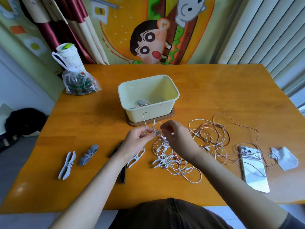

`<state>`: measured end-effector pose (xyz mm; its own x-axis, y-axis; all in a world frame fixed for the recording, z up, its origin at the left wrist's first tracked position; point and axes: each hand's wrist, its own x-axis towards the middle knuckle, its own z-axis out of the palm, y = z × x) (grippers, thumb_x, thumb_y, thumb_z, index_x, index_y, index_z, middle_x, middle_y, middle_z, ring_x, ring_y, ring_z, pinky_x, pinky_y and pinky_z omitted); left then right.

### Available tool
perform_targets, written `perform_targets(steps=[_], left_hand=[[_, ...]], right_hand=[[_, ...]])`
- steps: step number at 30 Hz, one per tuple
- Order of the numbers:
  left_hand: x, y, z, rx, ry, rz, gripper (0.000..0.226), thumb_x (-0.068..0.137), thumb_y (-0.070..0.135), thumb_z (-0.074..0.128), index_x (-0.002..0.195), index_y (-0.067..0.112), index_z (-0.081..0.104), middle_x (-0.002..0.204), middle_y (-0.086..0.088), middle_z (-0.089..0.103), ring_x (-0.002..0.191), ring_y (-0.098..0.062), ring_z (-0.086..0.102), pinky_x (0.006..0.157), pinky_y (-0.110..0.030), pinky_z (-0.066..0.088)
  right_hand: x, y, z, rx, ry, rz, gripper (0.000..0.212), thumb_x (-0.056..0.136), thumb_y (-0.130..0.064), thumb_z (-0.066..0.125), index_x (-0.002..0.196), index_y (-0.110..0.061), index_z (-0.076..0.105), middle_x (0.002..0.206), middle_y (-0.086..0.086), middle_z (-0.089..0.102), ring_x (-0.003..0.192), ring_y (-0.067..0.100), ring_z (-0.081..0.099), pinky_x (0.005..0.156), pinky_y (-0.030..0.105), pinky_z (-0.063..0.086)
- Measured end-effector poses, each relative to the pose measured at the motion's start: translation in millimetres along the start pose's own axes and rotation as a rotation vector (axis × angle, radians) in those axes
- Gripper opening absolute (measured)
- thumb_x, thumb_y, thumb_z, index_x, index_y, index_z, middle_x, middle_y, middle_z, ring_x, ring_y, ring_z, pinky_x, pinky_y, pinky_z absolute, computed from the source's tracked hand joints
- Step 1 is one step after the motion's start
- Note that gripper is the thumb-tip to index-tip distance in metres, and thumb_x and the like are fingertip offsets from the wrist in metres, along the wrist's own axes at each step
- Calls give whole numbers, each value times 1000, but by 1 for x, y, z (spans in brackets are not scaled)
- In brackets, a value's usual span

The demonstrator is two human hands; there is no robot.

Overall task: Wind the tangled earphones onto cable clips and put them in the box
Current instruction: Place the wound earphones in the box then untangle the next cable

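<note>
Pinching a white earphone cable loop (148,112) with left hand (140,139) and right hand (176,136) near the cream plastic box (165,108), we find the tangled white-and-copper earphones (162,160) spreading rightward, nearer our right.

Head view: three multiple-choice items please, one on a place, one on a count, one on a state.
1. Where does the phone lie?
A. right of the earphones
B. left of the earphones
C. beyond the earphones

2. How many grey clips lie left of the left forearm?
A. one
B. two
C. four

3. What is the left hand doing?
A. lying flat and open
B. pinching a loop of earphone cable
C. holding the phone

Answers:
1 A: it lies back up at the far right, past the tangle.
2 B: two lie side by side, untouched.
3 B: thumb and fingers close on the raised white loop.
</note>
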<state>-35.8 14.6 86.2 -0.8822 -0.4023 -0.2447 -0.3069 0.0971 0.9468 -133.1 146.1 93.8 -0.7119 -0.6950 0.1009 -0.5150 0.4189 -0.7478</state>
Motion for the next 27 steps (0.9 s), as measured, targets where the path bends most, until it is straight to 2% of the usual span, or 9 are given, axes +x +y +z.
perform_targets(steps=[2, 4, 10, 13, 17, 20, 22, 24, 27], left_hand=[[0, 1, 2, -14, 0, 0, 10, 92, 19, 60, 84, 19, 65, 65, -9, 38, 65, -20, 34, 56, -31, 29], [-1, 2, 2, -32, -1, -10, 11, 94, 18, 57, 84, 19, 63, 56, 3, 37, 57, -14, 36, 53, -27, 32], [-2, 3, 2, -118, 14, -10, 7, 95, 18, 56, 90, 15, 60, 50, 10, 44, 46, -10, 39, 47, -22, 39], [-3, 3, 4, -134, 53, 16, 6, 93, 17, 60, 88, 16, 62, 50, 12, 46, 45, -5, 40, 46, -19, 36], [-5, 5, 4, -98, 86, 49, 7, 92, 16, 62, 87, 16, 66, 55, 20, 56, 55, 3, 50, 54, -9, 39], [-4, 4, 1, -99, 102, 57, 7, 90, 17, 63, 89, 18, 70, 82, 4, 70, 79, -5, 59, 71, -16, 45], [-4, 6, 0, -98, 112, 68, 7, 90, 17, 64, 90, 18, 71, 92, -8, 70, 86, -14, 60, 77, -24, 46], [-5, 9, 0, -85, 113, 92, 7, 90, 16, 64, 90, 17, 71, 90, -8, 70, 84, -13, 60, 76, -23, 48], [-5, 12, 0, -75, 136, 109, 7, 89, 13, 64, 86, 18, 68, 76, 8, 66, 70, -1, 55, 64, -15, 47]], right_hand=[[-1, -4, 1, 34, -93, -5, 17, 92, -13, 57, 106, -6, 64, 98, 5, 59, 87, 18, 58, 79, 28, 49], [-1, -5, 2, 31, -156, 0, 20, 93, -18, 58, 109, -9, 65, 98, 1, 56, 88, 17, 59, 79, 29, 49], [-2, -4, -2, 43, -148, 32, 10, 91, -24, 59, 92, -16, 65, 76, -11, 66, 71, 9, 62, 69, 28, 51], [-3, -5, -2, 25, -143, 33, 8, 87, -25, 65, 91, -18, 67, 79, -13, 63, 71, 10, 60, 66, 25, 48], [-4, -7, -3, 0, -131, 10, 15, 86, -25, 67, 96, -14, 67, 88, -10, 55, 75, 13, 58, 66, 21, 43], [-3, -10, -6, 29, -133, -3, 13, 90, -26, 61, 94, -14, 66, 86, -8, 57, 74, 13, 57, 64, 17, 42], [-3, -11, -7, 81, -132, 2, 10, 92, -25, 59, 90, -18, 65, 80, -9, 61, 70, 9, 58, 62, 15, 43], [-3, -14, -9, 155, -123, 12, 9, 92, -24, 59, 86, -21, 64, 73, -12, 61, 61, 2, 56, 59, 15, 44], [-3, -18, -11, 242, -113, 27, 11, 91, -21, 61, 82, -18, 66, 66, -9, 64, 51, 2, 56, 54, 18, 47]])
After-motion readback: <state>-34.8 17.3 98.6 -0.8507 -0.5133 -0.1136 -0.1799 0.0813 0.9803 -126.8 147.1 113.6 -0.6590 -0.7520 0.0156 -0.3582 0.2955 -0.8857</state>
